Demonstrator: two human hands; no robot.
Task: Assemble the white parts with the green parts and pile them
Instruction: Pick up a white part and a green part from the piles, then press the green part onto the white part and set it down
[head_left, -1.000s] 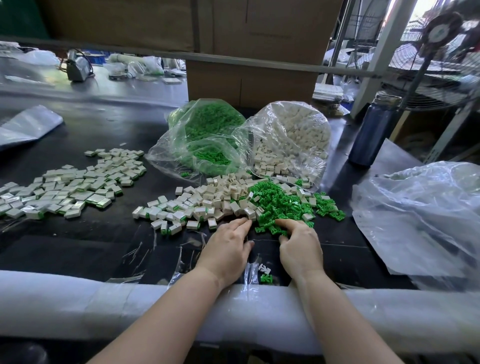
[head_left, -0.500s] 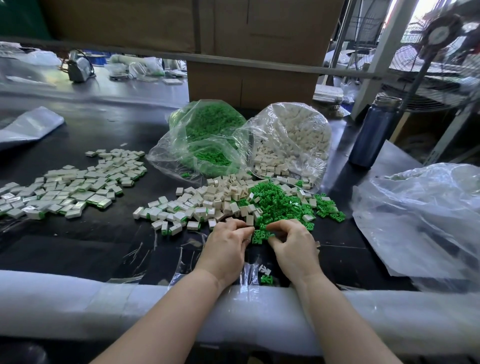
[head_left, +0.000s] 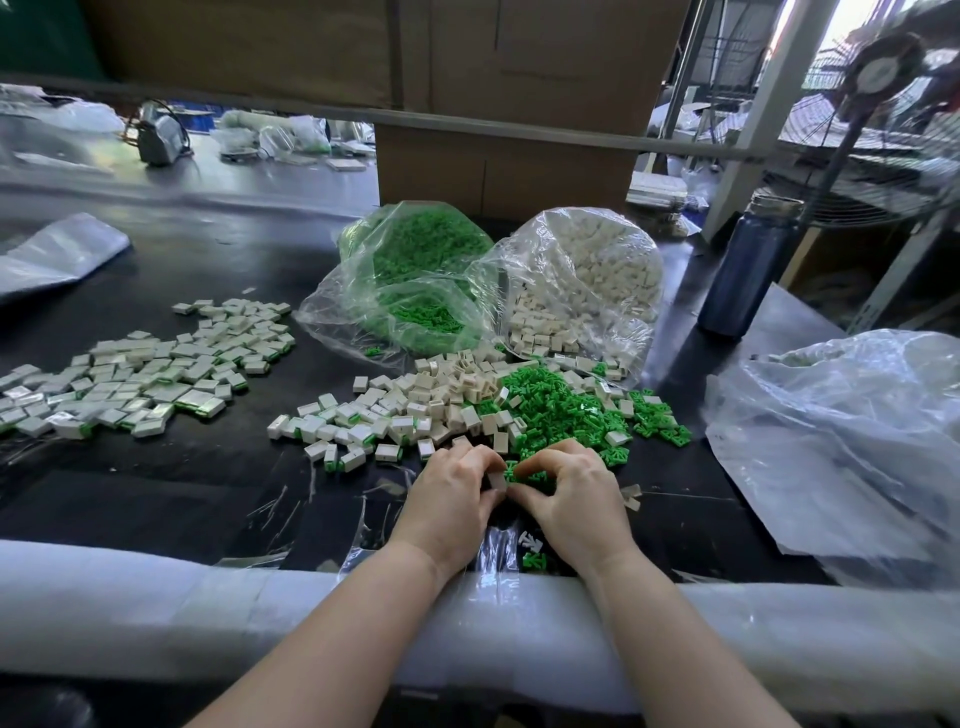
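A: Looking for brands or writing in the head view, I find none that can be read. What are the hands doing?

B: The left hand (head_left: 451, 498) pinches a small white plastic block (head_left: 497, 480) between thumb and fingertips. The right hand (head_left: 570, 496) has its fingers curled, pinching a small green plastic clip (head_left: 513, 472) right against that block. Both hands rest on the dark worktable (head_left: 218, 467), at the near edge of the loose parts.

A: And the rest of the parts?

B: A heap of loose white blocks (head_left: 441, 387) lies just behind the left hand, touching a heap of loose green clips (head_left: 558, 402) behind the right. Beyond them stand a clear bag of green clips (head_left: 410, 275) and a clear bag of white blocks (head_left: 587, 275), side by side. The spread pile of assembled white-and-green pieces (head_left: 145, 374) sits well to the left.

A: Anything else about?

B: A dark blue metal bottle (head_left: 748, 270) stands to the right, a crumpled clear plastic sheet (head_left: 841, 441) nearer. A brown cardboard box (head_left: 504, 171) rises behind the bags, and white foam padding (head_left: 156, 608) lines the table's near edge, crossed by both forearms.

A: Different from a second ago?

B: Yes. Then the left hand lay flat and the right reached into the green clips; the hands have since drawn together.
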